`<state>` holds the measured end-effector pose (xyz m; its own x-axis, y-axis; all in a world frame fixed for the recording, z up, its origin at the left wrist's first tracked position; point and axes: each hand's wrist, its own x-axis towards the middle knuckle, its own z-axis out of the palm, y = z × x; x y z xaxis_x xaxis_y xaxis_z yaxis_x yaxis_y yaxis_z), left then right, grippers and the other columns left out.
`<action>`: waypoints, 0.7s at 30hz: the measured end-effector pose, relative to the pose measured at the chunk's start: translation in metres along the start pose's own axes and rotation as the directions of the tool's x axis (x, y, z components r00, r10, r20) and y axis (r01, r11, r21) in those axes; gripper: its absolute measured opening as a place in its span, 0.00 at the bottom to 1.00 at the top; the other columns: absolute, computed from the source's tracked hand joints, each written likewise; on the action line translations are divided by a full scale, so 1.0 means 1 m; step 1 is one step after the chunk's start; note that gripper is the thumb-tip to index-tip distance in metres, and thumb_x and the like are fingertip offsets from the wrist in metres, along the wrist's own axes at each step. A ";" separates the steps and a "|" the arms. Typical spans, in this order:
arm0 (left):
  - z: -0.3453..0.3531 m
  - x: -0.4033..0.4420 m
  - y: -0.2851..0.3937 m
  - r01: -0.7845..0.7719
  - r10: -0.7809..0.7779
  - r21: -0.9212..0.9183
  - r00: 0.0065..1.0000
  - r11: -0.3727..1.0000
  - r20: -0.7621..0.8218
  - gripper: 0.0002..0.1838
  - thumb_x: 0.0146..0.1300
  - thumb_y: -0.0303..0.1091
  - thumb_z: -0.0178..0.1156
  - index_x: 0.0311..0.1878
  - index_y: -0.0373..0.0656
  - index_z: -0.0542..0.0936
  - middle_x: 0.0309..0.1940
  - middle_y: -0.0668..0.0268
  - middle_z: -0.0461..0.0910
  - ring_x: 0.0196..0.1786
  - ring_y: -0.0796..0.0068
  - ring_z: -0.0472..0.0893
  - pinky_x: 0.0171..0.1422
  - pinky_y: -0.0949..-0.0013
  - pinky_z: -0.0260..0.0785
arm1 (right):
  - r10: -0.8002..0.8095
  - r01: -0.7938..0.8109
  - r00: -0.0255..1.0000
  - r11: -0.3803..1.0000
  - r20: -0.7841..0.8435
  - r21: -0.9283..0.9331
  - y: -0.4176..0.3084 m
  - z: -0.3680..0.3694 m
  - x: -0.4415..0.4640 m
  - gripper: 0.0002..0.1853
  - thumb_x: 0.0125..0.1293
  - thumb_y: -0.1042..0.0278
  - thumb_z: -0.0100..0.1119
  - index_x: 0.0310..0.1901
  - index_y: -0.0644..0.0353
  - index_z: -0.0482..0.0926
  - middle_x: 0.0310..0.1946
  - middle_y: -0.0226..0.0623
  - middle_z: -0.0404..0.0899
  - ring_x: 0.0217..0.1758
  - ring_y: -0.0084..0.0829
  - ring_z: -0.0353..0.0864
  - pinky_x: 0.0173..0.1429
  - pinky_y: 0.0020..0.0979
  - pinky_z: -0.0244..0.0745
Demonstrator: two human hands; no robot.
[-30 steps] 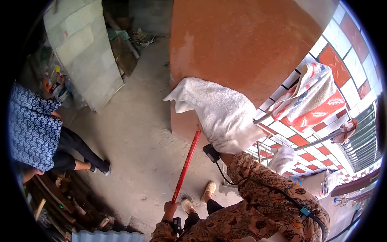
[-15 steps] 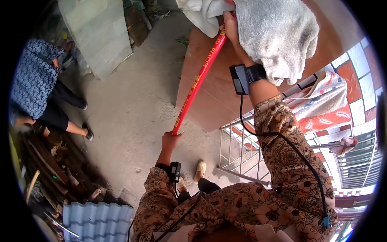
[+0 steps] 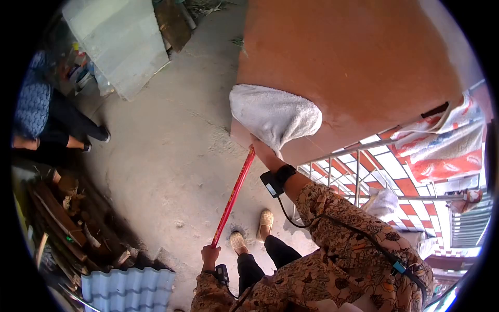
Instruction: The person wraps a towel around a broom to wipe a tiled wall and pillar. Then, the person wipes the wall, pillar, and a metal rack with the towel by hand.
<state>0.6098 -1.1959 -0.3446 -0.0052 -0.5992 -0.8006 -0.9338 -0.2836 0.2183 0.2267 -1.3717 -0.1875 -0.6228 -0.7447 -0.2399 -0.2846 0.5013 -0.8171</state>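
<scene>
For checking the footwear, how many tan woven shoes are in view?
2: the left shoe and the right shoe, both to the right of the red pole. No others seem hidden.

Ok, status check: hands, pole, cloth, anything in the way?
Left hand grips red pole by lower end. Right hand at its upper end, partly hidden. White cloth over edge of orange-brown surface. Metal rack beside right forearm.

A straight red pole [image 3: 232, 200] with small yellowish markings slants, its upper end near a white towel [image 3: 273, 112], creased and tapering below.
</scene>
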 end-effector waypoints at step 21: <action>0.059 0.006 0.050 -0.230 0.229 0.015 0.973 0.973 0.034 0.18 0.41 0.46 0.64 0.30 0.41 0.81 0.24 0.52 0.79 0.34 0.52 0.79 0.38 0.57 0.70 | -0.275 0.241 0.961 0.871 -0.018 -0.429 0.082 -0.108 -0.041 0.11 0.61 0.68 0.41 0.34 0.64 0.74 0.24 0.42 0.78 0.26 0.33 0.78 0.31 0.28 0.73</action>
<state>0.5422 -1.1698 -0.3712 -0.2316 -0.6223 -0.7478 -0.9128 -0.1266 0.3882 0.1502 -1.2525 -0.1879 -0.5338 -0.8456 0.0036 -0.7103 0.4461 -0.5444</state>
